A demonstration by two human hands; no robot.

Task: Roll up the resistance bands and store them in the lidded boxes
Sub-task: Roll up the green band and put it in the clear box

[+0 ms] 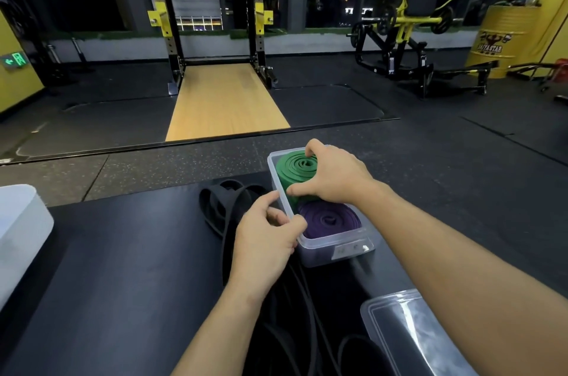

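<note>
Lid [412,335] off, black bands [215,205] unrolled, two rolls boxed.
Left hand [264,240] pinches the box [338,246] by its rim beside the loose black bands; just beyond, right hand [335,176] grips the green roll [295,166], seating it behind the purple roll [329,220].

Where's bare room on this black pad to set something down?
Bare: the black pad between the white plastic box and the loose black bands. Crowded: right side, with the clear plastic box and clear lid.

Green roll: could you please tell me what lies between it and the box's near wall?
The purple roll, coiled in the box, as the head view shows.
</note>
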